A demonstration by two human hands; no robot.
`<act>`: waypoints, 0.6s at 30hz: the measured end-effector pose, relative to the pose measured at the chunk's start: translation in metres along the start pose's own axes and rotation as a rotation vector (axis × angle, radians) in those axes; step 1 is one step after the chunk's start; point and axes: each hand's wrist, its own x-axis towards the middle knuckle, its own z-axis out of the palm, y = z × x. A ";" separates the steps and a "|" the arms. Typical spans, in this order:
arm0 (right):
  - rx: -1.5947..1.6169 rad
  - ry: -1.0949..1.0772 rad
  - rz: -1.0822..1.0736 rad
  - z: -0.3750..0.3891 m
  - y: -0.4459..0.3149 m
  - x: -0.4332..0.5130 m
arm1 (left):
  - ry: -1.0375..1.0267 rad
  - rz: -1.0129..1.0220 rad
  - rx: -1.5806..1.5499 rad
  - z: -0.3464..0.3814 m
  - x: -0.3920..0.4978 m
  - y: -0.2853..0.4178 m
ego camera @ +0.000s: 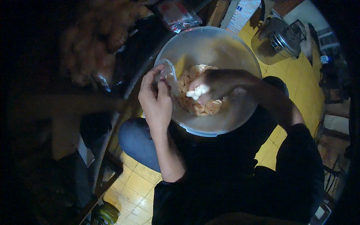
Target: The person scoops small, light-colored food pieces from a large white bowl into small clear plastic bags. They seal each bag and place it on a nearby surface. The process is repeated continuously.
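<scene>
A large round translucent plastic tub (239,53) stands before me, between my knees. Thin, pale brown chips (202,109) are heaped in its middle. My left hand (156,104) is at the tub's left side, with a small clear plastic bag (172,70) pinched between thumb and fingers. The bag's mouth faces the heap; what it contains is hard to make out. Down in the tub, my right hand (218,84) is closed on several chips (199,91), which look bright white under the light. Part of the heap is hidden behind that hand.
A shiny metal pot (275,42) is on the yellow tiled floor (302,84) at upper right. Clear plastic packs with red parts (180,15) lie beyond the tub. Along the left runs a dark raised surface with blurred brown items (90,53). Something green (106,213) sits at lower left.
</scene>
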 end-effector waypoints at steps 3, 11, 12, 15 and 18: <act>0.446 0.080 0.125 -0.036 -0.018 -0.014 | -0.061 0.072 0.082 0.007 0.006 0.000; 0.601 0.275 0.281 -0.045 -0.029 -0.014 | -0.334 -0.023 -0.314 0.028 0.005 0.012; 0.572 0.266 0.281 -0.045 -0.026 -0.013 | -0.335 -0.020 -0.307 0.032 0.004 0.013; 0.513 0.234 0.307 -0.040 -0.017 -0.007 | -0.326 0.119 -0.023 0.038 0.007 0.014; 0.514 0.373 0.260 -0.030 -0.011 -0.001 | -0.297 0.100 0.110 0.042 0.007 0.012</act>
